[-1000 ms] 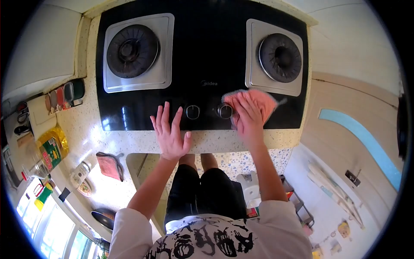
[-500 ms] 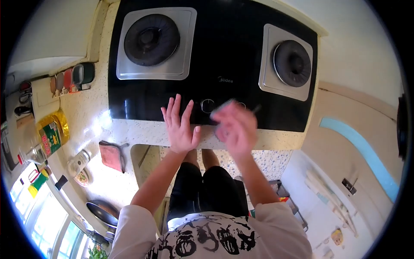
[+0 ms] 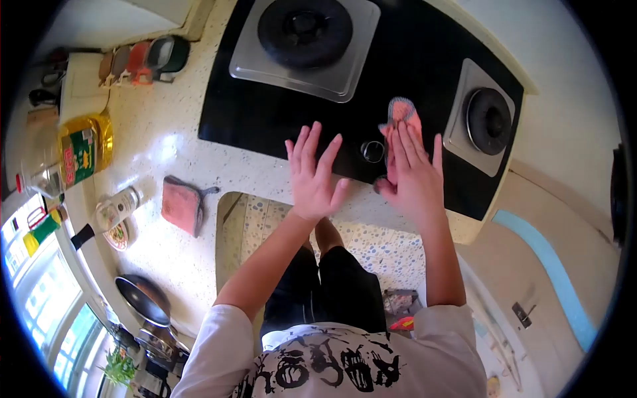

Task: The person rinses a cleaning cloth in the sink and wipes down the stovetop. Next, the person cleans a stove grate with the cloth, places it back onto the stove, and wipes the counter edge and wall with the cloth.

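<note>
My right hand (image 3: 416, 169) presses a pink and grey cleaning cloth (image 3: 402, 111) onto the black glass of the gas stove (image 3: 279, 113), beside a round control knob (image 3: 372, 152). Its fingers lie stretched along the cloth, with the thumb at the cloth's lower edge. My left hand (image 3: 314, 179) holds nothing. Its fingers are spread near the stove's front edge, left of the knob; contact with the surface cannot be made out. The large left burner (image 3: 305, 30) and the smaller right burner (image 3: 490, 121) sit on metal plates.
A folded pink cloth (image 3: 180, 205) lies on the speckled counter (image 3: 245, 164). Left of it are a glass bottle (image 3: 116, 209) and an oil jug (image 3: 83, 152). Seasoning boxes (image 3: 142, 58) stand at the back left. A frying pan (image 3: 142, 298) is near the window.
My right hand, blurred earlier, now lies flatter on the cloth, which shows more fully beyond the fingertips. My left hand remains spread. The camera view has shifted, moving the stove up and right.
</note>
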The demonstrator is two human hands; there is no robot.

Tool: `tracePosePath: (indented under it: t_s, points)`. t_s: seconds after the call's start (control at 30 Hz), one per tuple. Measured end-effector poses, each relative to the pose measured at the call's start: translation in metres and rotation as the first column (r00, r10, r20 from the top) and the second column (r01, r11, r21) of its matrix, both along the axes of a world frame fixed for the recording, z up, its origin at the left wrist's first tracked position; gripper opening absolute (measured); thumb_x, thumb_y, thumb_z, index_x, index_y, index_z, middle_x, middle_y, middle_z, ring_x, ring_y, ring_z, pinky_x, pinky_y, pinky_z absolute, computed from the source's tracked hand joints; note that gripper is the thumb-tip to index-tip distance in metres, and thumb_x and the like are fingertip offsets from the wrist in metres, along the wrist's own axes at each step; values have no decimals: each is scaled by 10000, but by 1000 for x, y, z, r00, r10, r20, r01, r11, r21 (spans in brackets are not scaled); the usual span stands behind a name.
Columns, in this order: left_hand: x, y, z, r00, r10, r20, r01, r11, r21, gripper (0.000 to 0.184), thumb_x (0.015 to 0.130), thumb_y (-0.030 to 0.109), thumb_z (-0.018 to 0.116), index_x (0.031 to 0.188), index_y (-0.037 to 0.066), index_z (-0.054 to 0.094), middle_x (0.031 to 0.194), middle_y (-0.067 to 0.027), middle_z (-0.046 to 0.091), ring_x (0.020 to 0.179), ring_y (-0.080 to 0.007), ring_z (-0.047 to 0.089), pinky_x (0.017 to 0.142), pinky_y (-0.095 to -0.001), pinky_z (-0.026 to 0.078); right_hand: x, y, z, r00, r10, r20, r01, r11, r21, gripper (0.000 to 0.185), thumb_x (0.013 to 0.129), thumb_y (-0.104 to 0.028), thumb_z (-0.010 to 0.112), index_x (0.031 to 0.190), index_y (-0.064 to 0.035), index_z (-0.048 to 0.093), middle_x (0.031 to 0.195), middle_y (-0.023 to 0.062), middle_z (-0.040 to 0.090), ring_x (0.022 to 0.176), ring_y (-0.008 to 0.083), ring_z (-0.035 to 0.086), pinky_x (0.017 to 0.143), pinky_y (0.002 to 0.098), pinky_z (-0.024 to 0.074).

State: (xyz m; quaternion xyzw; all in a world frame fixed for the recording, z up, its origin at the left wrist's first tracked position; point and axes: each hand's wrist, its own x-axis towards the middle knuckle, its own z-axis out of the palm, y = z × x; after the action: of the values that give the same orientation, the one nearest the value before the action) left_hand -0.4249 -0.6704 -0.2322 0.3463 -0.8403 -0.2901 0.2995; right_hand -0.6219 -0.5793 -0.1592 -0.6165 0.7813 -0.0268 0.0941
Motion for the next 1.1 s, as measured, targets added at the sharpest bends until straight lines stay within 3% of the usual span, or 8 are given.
tracePosePath:
  t_s: [0.17, 0.2, 0.33, 0.47, 0.6, 0.73, 0.87, 1.1]
  points:
    - [23, -1, 5, 994, 107, -32, -108, 994, -36, 662, 983, 512, 447, 1456, 55, 521, 1602, -248, 343, 1503, -437, 280, 1220, -614, 91, 26, 29, -21, 987, 102, -121, -110, 992, -62, 463, 881, -107, 620, 1332, -1, 629, 1401, 132, 628, 1356, 234, 551, 1223, 577, 252]
    - [35, -5, 12, 985, 168, -33, -170, 984, -49, 659, 993, 507, 435, 1463, 52, 513, 1606, -247, 337, 1507, -433, 275, 1221, -613, 86, 35, 29, -17, 993, 92, -75, -99, 990, -104, 381, 893, -15, 567, 1259, 11, 669, 1338, 123, 670, 1307, 247, 594, 1207, 540, 307]
    - [106, -38, 21, 908, 412, 82, -396, 904, -159, 613, 1041, 438, 392, 1504, 41, 455, 1618, -241, 315, 1525, -420, 241, 1227, -597, 72, 58, 36, -30, 989, 131, 74, -112, 968, -226, 422, 875, -14, 588, 1291, -16, 660, 1378, 121, 646, 1326, 283, 577, 1173, 428, 384]
    - [172, -74, 21, 768, 614, 179, -555, 779, -292, 572, 1050, 369, 392, 1538, 71, 424, 1639, -181, 318, 1538, -368, 240, 1238, -578, 64, 83, 26, -36, 937, 213, 277, -171, 971, -168, 486, 909, -61, 590, 1394, -28, 582, 1515, 106, 530, 1433, 283, 459, 1168, 438, 380]
    - [221, -82, 34, 681, 595, 427, -558, 799, -224, 592, 991, 318, 533, 1544, 127, 440, 1629, -161, 347, 1531, -368, 265, 1232, -608, 49, 103, -38, -52, 901, 280, 331, -225, 955, -194, 500, 923, -136, 620, 1409, -34, 568, 1528, 95, 509, 1462, 326, 405, 1219, 500, 288]
    - [251, -64, 28, 611, 537, 582, -499, 832, -244, 597, 1016, 328, 506, 1576, 153, 394, 1650, -156, 312, 1549, -352, 228, 1235, -595, 51, 134, -116, -43, 912, 332, 240, -260, 922, -288, 520, 938, -200, 627, 1432, -57, 553, 1542, 70, 498, 1472, 321, 387, 1231, 527, 248]
    - [271, -45, 14, 561, 505, 656, -553, 818, -157, 667, 1030, 367, 487, 1622, 132, 289, 1673, -178, 249, 1561, -360, 186, 1236, -594, 38, 189, -177, -58, 879, 416, 233, -317, 875, -366, 529, 952, -237, 610, 1454, -83, 539, 1548, 54, 494, 1476, 298, 386, 1233, 522, 242]
    - [283, -36, 9, 552, 447, 704, -515, 846, -134, 690, 1037, 439, 407, 1621, 98, 272, 1678, -202, 205, 1561, -397, 139, 1242, -583, -7, 256, -191, -62, 850, 460, 258, -353, 859, -370, 520, 936, -214, 603, 1435, -76, 554, 1532, 55, 511, 1474, 281, 389, 1243, 473, 244]
